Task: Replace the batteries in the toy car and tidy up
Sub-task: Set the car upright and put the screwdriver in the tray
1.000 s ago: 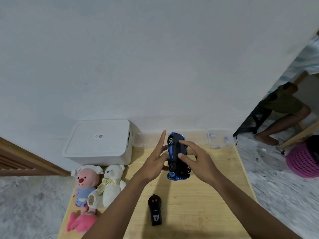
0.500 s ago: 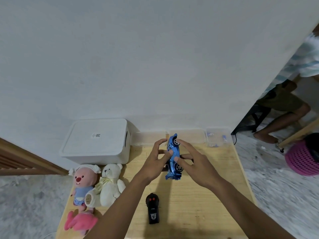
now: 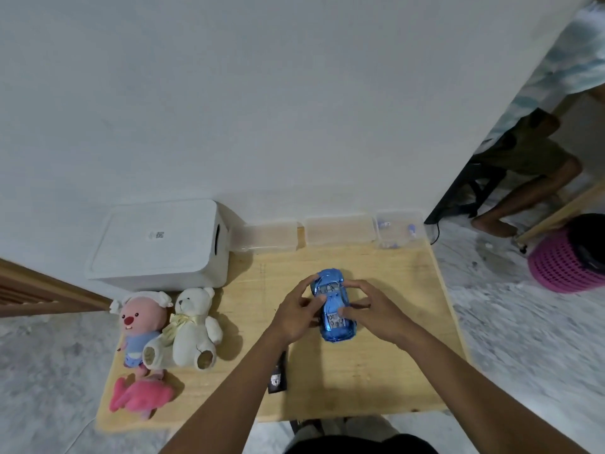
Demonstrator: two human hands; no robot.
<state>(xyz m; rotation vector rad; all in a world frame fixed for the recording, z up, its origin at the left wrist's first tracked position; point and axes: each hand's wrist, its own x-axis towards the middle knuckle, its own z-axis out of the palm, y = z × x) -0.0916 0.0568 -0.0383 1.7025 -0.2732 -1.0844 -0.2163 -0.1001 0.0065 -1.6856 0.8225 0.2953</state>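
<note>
A shiny blue toy car [image 3: 332, 306] stands upright, roof up, over the middle of the wooden table [image 3: 376, 365]. My left hand [image 3: 296, 314] grips its left side and my right hand [image 3: 370, 309] grips its right side. A black remote control [image 3: 278, 375] lies on the table under my left forearm, partly hidden. A clear box at the back right [image 3: 397, 229] holds small bluish items, too small to identify.
A white lidded box [image 3: 157, 244] sits at the back left. Two clear plastic boxes [image 3: 339, 229] line the wall. A white teddy bear [image 3: 193, 326], a pink-faced plush [image 3: 140, 326] and a pink plush [image 3: 140, 396] lie at the left. A seated person [image 3: 530, 165] and a pink basket [image 3: 566, 260] are at the right.
The car has turned from its underside facing up, through its side, to roof up. It has come down lower toward the table, with both hands still on it.
</note>
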